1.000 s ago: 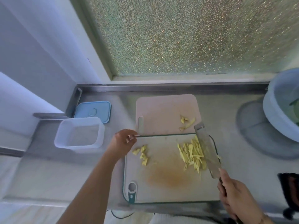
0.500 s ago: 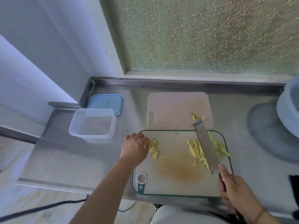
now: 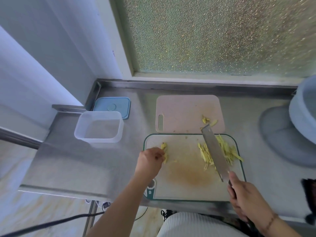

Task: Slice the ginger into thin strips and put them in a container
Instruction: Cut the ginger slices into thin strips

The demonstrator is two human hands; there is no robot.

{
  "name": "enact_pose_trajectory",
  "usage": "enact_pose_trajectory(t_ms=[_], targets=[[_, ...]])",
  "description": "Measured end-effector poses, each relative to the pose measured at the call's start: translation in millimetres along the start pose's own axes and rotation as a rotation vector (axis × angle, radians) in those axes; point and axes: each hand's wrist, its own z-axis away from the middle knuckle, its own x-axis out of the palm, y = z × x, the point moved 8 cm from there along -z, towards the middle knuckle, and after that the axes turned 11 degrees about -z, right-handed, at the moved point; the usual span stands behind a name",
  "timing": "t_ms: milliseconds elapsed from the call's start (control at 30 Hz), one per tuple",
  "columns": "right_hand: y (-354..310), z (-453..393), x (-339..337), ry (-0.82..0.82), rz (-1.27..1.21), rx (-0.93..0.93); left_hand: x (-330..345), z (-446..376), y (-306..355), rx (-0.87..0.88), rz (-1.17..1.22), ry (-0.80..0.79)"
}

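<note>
Yellow ginger pieces [image 3: 165, 152] now under our left hand [image 3: 150, 160], pinching them; it moved in from board edge. Right hand [image 3: 242, 194] grips knife [image 3: 214, 151]; slicing resumes.

Pink board [image 3: 184, 112] lying against the back ledge, pale blue basin [image 3: 303, 113] far right, frosted window [image 3: 222, 35] above

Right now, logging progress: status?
Left hand pinching ginger pieces. Right hand holds knife over strips. Container empty, unobstructed.

Yellow ginger strips [image 3: 222, 153] piled; clear container [image 3: 99, 127] empty.
</note>
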Motion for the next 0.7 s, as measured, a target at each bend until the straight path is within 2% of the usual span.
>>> enact_pose_trajectory(t_ms=[267,433,700], targets=[[1,4,0,-0.003,-0.003,0.002,11,8,9,0.111,-0.216,-0.024],[1,4,1,-0.006,0.009,0.005,20,14,10,0.198,-0.210,-0.027],[9,2,5,-0.029,0.107,0.041,35,22,16,0.234,-0.173,-0.014]])
